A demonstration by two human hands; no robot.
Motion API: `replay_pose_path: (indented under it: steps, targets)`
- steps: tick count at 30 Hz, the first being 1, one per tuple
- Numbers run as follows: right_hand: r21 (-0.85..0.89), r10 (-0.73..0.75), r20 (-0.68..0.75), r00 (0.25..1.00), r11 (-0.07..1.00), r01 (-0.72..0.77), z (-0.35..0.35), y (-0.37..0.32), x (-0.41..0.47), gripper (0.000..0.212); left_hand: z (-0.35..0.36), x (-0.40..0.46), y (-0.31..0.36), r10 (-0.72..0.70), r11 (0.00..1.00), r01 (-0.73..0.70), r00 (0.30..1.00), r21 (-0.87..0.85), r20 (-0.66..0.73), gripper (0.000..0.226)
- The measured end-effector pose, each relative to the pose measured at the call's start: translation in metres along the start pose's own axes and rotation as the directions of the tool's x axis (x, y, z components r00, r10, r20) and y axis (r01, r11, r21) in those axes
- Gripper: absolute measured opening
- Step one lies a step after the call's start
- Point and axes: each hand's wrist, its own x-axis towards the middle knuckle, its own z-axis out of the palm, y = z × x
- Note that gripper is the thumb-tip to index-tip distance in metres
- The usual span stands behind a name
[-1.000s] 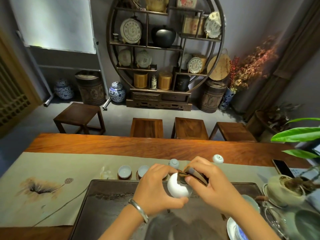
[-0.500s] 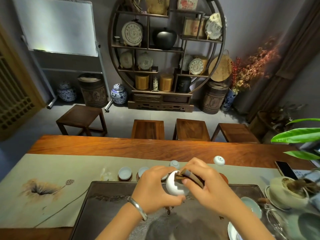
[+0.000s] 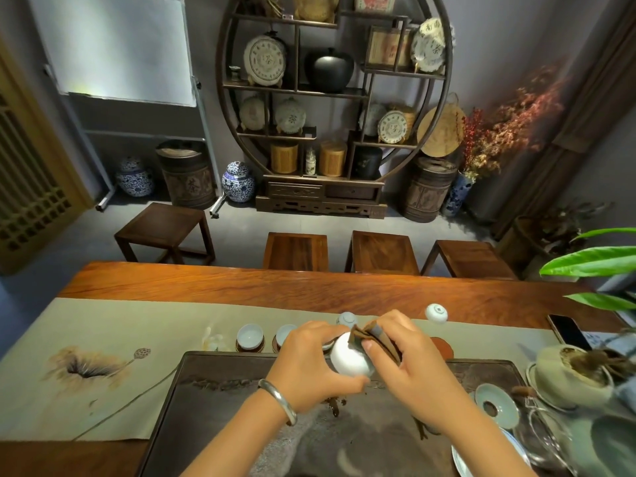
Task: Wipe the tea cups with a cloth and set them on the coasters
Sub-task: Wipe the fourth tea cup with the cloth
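Over the dark tea tray [image 3: 213, 401] on the counter [image 3: 241, 280], a white tea cup [image 3: 349, 358] is cupped in the left hand [image 3: 309, 366]; the right hand [image 3: 409, 370] pinches a brown cloth [image 3: 375, 339] against it. Beyond, two cups [image 3: 250, 335] sit on coasters [image 3: 250, 347].

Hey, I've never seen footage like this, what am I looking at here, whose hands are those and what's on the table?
This is one picture from a camera worn on a person's head, looking forward and down, so the two arms reaching in from the bottom are the wearer's own. There is no machine. The left hand, with a bracelet on its wrist, holds a white cup. The right hand presses a folded brown cloth against the cup, wiping it. The hands work above a dark tray on a long wooden table with a pale runner. Beyond the tray, two cups sit upright on coasters, two more lie upside down, and one red coaster is bare. A phone lies at the right.
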Motion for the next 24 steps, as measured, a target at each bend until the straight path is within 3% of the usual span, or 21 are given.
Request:
replay_pose_path:
  steps: [7, 11, 15, 24]
  targets:
    - [0.038, 0.041, 0.14, 0.989, 0.998, -0.047, -0.016, 0.002, -0.002, 0.007, 0.005, -0.005, 0.002, 0.06, 0.998, -0.06, 0.998, 0.008, 0.034, 0.051]
    - [0.077, 0.098, -0.05, 0.994, 0.993, -0.094, -0.01, 0.004, -0.014, 0.021, 0.001, -0.002, 0.006, 0.078, 0.997, -0.079, 0.995, 0.023, 0.063, 0.049]
    - [-0.022, 0.118, -0.181, 0.976, 0.992, -0.124, 0.008, 0.001, -0.023, 0.015, 0.002, 0.002, 0.012, 0.093, 0.993, -0.098, 0.992, 0.062, 0.08, 0.042]
    - [0.032, 0.061, 0.008, 0.998, 0.998, -0.062, -0.019, 0.003, -0.022, 0.013, 0.007, -0.002, 0.012, 0.095, 0.995, -0.098, 0.992, 0.025, 0.079, 0.055]
